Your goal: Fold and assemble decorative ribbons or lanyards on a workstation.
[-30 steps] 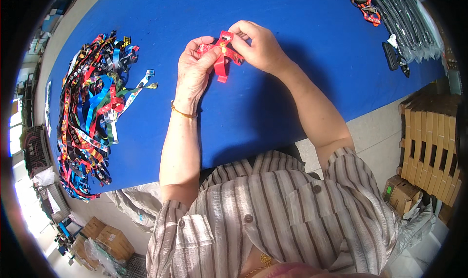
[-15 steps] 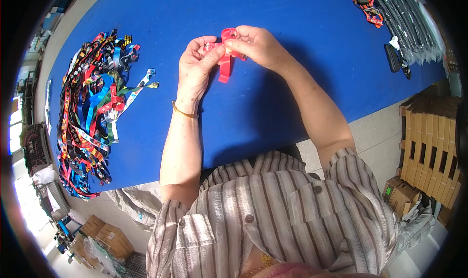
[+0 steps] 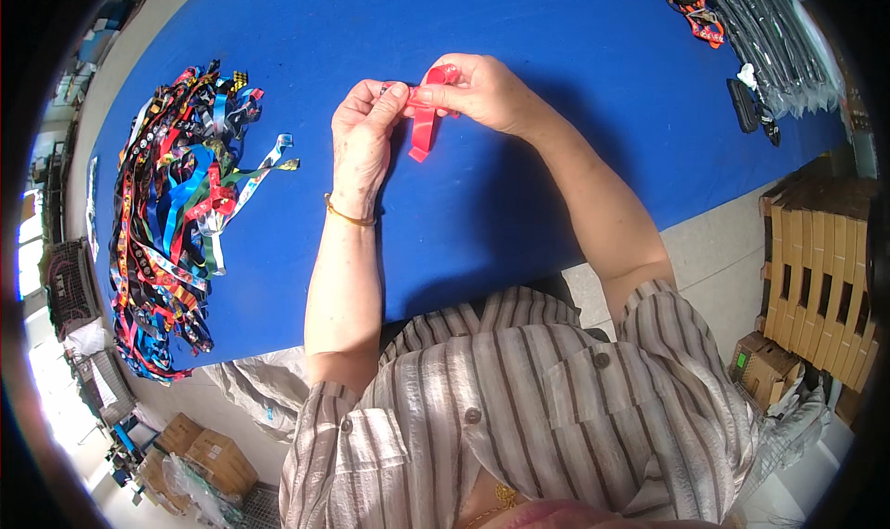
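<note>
A red printed ribbon strap [image 3: 422, 133] is held above the blue table between my two hands. My left hand [image 3: 367, 114] pinches one end of it between thumb and forefinger. From the other side my right hand [image 3: 475, 93] grips it, fingers curled around a bunched loop. One tail of the strap hangs down between the hands. Fingers cover most of the bunched part, so its fastening cannot be made out. To the left lies a large heap of colourful printed straps [image 3: 171, 218], with a few loose ends trailing toward the middle.
The blue table [image 3: 556, 19] extends past both hands. At its far right sit a stack of dark items in clear plastic bags [image 3: 774, 51], a black clip-like object [image 3: 743, 107] and an orange-red strap [image 3: 706, 28]. Cardboard boxes [image 3: 820, 279] stand on the floor at right, others [image 3: 218, 459] lower left.
My left hand has shifted slightly left and closed further on the strap's end. The right hand has moved a little, and the hanging tail has swung left.
</note>
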A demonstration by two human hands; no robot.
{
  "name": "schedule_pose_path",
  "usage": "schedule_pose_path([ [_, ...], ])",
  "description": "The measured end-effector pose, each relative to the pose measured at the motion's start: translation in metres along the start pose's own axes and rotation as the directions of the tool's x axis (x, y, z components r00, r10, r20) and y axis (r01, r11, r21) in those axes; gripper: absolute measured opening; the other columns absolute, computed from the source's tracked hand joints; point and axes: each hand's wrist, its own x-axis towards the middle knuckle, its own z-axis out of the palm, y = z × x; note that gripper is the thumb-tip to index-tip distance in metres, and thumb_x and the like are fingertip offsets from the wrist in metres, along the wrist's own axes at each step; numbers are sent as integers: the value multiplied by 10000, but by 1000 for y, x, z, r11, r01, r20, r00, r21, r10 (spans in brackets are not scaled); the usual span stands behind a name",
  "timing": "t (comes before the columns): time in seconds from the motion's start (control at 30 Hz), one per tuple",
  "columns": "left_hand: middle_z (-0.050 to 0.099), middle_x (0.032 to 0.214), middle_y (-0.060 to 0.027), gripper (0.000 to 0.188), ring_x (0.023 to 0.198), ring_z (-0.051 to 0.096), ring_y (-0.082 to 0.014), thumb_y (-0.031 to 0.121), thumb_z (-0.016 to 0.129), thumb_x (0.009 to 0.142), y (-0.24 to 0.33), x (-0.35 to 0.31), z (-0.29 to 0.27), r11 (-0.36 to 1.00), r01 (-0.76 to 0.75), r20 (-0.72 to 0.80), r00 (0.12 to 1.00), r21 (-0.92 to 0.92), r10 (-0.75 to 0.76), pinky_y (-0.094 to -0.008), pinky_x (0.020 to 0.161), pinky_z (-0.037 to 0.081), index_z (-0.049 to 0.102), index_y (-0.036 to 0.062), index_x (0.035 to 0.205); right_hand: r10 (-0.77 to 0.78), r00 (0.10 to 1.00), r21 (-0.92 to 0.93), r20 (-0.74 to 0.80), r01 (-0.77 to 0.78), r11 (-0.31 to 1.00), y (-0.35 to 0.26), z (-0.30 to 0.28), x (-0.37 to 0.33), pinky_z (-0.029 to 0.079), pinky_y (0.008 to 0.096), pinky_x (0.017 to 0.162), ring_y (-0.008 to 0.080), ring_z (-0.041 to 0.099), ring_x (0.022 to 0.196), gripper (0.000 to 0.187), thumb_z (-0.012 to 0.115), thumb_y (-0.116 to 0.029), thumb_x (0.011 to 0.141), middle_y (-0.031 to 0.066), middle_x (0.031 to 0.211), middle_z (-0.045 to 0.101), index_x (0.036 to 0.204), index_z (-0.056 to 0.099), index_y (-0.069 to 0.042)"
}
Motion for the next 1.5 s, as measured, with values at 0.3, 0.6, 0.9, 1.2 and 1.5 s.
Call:
schedule_pose_path([
  [0.3,682,878,-73,91,748,618,-120,94,644,952,2,2,-5,998,-47,-1,999,-52,47,-253,751,498,627,15,910,10,999,42,-35,-8,999,-4,0,-3,462,234,659,75,562,719,157,646,-164,956,15,797,635,943,639,-7],
  [0.6,694,908,-123,176,732,671,-179,156,601,987,3,-1,10,996,77,156,984,44,-83,-301,669,561,625,-2,1060,75,997,65,22,-76,995,-13,-8,-5,447,225,648,80,554,695,195,646,-215,945,15,783,624,951,640,-21],
  [0.9,685,804,-101,105,619,649,-148,112,615,972,2,3,2,990,67,-5,998,-122,-68,-259,526,531,611,8,979,197,968,218,153,-227,949,-7,-4,-6,532,270,667,131,634,752,319,680,-194,929,91,920,656,1137,553,10],
  [1.2,675,782,-105,103,547,633,-148,122,621,970,5,1,5,985,132,92,988,-112,-122,-243,487,526,599,22,981,38,997,69,-67,-33,997,-6,0,-2,513,252,711,103,628,800,261,665,-227,948,52,917,676,1068,609,-2],
  [1.5,610,632,-72,91,467,544,-122,102,634,955,5,-1,10,992,122,56,991,33,-123,-250,381,440,623,13,944,27,988,92,-152,-13,996,-4,1,0,502,233,694,81,611,757,219,676,-207,921,33,804,670,923,674,12],
])
